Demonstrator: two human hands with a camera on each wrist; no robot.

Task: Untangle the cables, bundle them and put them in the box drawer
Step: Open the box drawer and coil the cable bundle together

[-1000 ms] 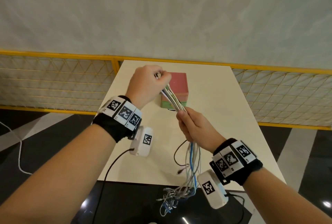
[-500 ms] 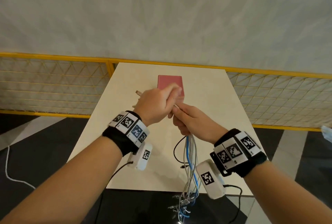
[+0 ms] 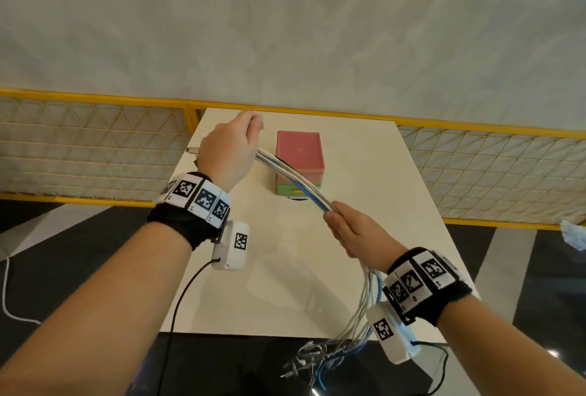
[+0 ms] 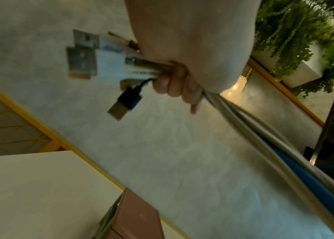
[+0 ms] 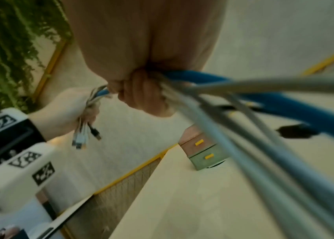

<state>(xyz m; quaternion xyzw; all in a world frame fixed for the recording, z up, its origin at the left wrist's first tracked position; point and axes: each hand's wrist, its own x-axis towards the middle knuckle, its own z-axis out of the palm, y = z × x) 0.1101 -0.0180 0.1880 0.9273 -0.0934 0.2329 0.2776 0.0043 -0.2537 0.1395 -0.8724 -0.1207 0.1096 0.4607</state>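
Observation:
A bundle of white, grey and blue cables (image 3: 293, 181) stretches between both hands above the table. My left hand (image 3: 226, 154) grips the bundle near its plug ends; USB plugs (image 4: 100, 64) stick out past the fist. My right hand (image 3: 350, 230) grips the same cables (image 5: 243, 103) lower down, and their loose ends (image 3: 326, 354) hang over the table's front edge. The box drawer (image 3: 299, 162), pink on top with a green drawer below, stands at the middle back of the table behind the cables. Its two drawer fronts (image 5: 204, 148) with yellow handles look closed.
The cream table (image 3: 285, 284) has a yellow mesh fence (image 3: 95, 148) behind and beside it. Dark floor lies below the front edge. A black cord (image 3: 187, 287) runs from the left wrist camera. Green plants (image 4: 296, 32) stand off to one side.
The hands have drawn apart: the left one moved up and to the back left, the right one slid down the bundle toward the front right, stretching the cables out between them.

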